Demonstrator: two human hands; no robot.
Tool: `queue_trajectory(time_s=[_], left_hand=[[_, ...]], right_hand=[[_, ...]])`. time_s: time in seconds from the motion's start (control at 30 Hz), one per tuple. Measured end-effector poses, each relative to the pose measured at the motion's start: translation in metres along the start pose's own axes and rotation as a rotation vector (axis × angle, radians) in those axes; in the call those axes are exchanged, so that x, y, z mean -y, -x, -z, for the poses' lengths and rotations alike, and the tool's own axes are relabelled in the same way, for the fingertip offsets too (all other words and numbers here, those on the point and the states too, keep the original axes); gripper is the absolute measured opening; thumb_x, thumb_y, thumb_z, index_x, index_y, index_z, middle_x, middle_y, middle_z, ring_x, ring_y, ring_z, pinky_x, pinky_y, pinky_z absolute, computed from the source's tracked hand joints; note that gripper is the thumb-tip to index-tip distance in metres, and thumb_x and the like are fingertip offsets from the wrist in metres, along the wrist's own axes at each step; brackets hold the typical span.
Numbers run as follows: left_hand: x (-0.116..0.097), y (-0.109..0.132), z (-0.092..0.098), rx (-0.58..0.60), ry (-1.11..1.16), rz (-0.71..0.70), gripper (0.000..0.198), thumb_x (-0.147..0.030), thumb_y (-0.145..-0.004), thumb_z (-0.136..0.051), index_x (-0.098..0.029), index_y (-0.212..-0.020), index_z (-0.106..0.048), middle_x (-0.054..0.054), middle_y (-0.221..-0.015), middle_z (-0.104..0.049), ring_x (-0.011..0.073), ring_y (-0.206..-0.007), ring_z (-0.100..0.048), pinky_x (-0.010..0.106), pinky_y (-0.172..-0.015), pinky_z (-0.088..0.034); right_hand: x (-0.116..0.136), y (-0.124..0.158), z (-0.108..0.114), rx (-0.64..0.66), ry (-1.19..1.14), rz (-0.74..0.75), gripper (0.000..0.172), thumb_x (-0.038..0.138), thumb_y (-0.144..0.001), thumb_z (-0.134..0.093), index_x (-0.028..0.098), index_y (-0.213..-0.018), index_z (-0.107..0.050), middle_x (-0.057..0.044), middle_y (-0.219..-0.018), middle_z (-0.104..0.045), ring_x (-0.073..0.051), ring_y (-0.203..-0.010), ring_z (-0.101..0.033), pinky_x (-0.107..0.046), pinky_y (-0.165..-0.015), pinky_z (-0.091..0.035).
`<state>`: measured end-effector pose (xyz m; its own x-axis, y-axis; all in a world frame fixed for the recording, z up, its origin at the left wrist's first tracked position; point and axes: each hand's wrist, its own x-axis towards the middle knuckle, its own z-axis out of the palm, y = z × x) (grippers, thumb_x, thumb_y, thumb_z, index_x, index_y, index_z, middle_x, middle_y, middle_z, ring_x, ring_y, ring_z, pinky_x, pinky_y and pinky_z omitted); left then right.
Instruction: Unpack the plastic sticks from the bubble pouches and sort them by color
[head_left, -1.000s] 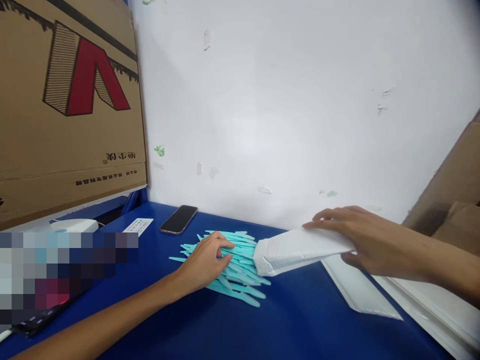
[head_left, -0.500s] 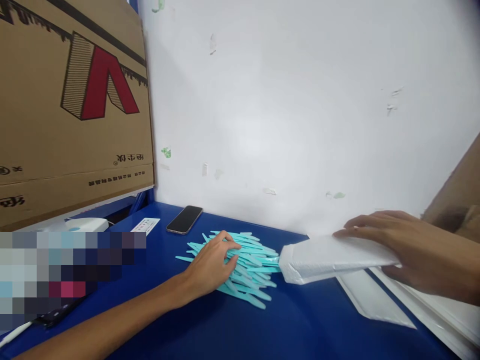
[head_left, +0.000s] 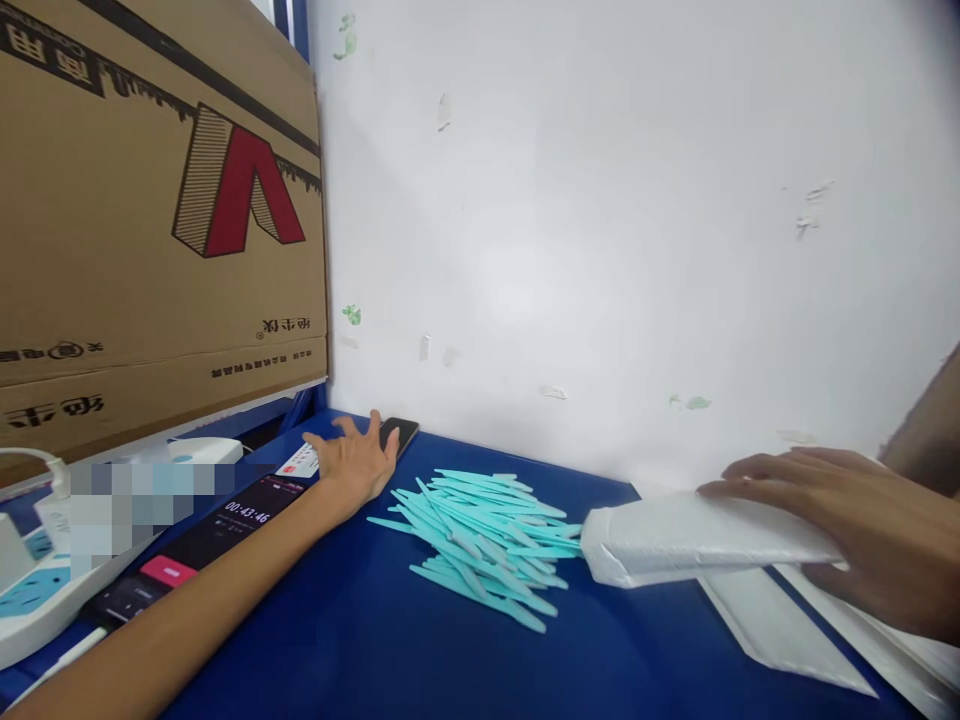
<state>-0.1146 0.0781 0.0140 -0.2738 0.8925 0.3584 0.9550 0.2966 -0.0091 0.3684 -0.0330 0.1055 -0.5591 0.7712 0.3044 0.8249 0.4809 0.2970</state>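
Beside the sticks, the right hand grips a pouch; the left hand spreads its fingers by a phone.

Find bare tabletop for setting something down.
Bare: blue table before the teal sticks, between left forearm and flat white mailer; narrow band between sticks and wall. Crowded: left, power strip, timer phone; right, held mailer, right hand.

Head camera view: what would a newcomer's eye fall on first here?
Probably the pile of turquoise sticks at lower centre, bright against the blue table. Next would come the white packet in the right hand, its left end at the pile's right side. The bold red shape on the cardboard box at upper left also stands out.
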Motion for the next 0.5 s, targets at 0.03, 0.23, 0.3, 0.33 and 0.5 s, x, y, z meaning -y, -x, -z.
queue_trajectory(time_s=[0.03,0.23,0.3,0.33,0.5], left_hand=[[0.002,-0.003,-0.005,0.035,-0.001,0.023,0.068,-0.053,-0.105,-0.021,-0.014,-0.156,-0.042,0.038,-0.142,-0.05,0.0541,-0.108,-0.066,0.075,-0.097,-0.027],[-0.003,-0.003,-0.012,0.106,0.0,0.038,0.067,-0.053,-0.105,-0.019,-0.016,-0.158,-0.039,0.039,-0.143,-0.049,0.0529,-0.114,-0.064,0.072,-0.096,-0.032],[-0.007,0.002,-0.009,0.086,-0.011,0.015,0.066,-0.052,-0.105,-0.021,-0.016,-0.158,-0.038,0.038,-0.143,-0.049,0.0518,-0.11,-0.066,0.074,-0.098,-0.029],[-0.009,0.005,-0.007,0.069,-0.019,0.0,0.066,-0.052,-0.105,-0.022,-0.016,-0.158,-0.038,0.038,-0.144,-0.048,0.0516,-0.108,-0.067,0.074,-0.098,-0.028],[-0.016,0.016,0.002,-0.029,-0.034,-0.076,0.064,-0.049,-0.105,-0.025,-0.014,-0.156,-0.04,0.035,-0.136,-0.055,0.0479,-0.099,-0.07,0.069,-0.099,-0.028]], right_hand=[[-0.001,0.001,-0.001,-0.008,0.002,0.003,0.055,0.021,-0.075,-0.062,0.042,-0.125,-0.071,-0.007,-0.118,-0.074,-0.041,-0.107,-0.069,-0.062,-0.097,-0.052],[-0.005,0.009,-0.003,-0.022,0.026,-0.019,0.058,0.02,-0.077,-0.061,0.043,-0.129,-0.068,-0.009,-0.121,-0.073,-0.042,-0.11,-0.067,-0.064,-0.096,-0.053],[-0.008,0.012,-0.004,-0.056,0.06,-0.012,0.059,0.021,-0.076,-0.06,0.044,-0.13,-0.068,-0.009,-0.119,-0.073,-0.043,-0.108,-0.068,-0.065,-0.095,-0.053],[-0.01,0.013,-0.005,-0.067,0.077,-0.008,0.059,0.022,-0.076,-0.06,0.044,-0.131,-0.067,-0.009,-0.118,-0.074,-0.043,-0.108,-0.068,-0.065,-0.095,-0.052],[-0.014,0.018,-0.004,-0.058,0.128,0.008,0.058,0.023,-0.078,-0.059,0.046,-0.131,-0.066,-0.009,-0.117,-0.074,-0.044,-0.109,-0.068,-0.066,-0.094,-0.052]])
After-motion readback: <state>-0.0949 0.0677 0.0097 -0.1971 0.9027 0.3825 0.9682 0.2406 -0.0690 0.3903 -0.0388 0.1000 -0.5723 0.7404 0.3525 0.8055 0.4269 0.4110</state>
